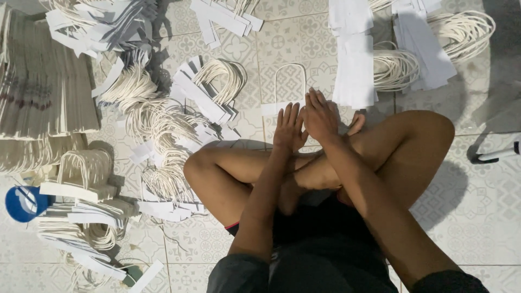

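I sit cross-legged on a patterned tile floor. My left hand [287, 127] and my right hand [320, 114] lie flat side by side, fingers stretched out, pressing down just past my shins. Under them is a white paper strip [269, 109] with a white cord handle loop [290, 66] sticking out away from me. Most of the strip is hidden beneath my palms. Neither hand grips anything.
Finished strips with cord loops [211, 89] are heaped to my left. Flat paper bags [43, 87] are stacked at the far left. White paper strips [353, 59] and cord coils [393, 69] lie ahead to the right. A blue round object [21, 203] sits at the left edge.
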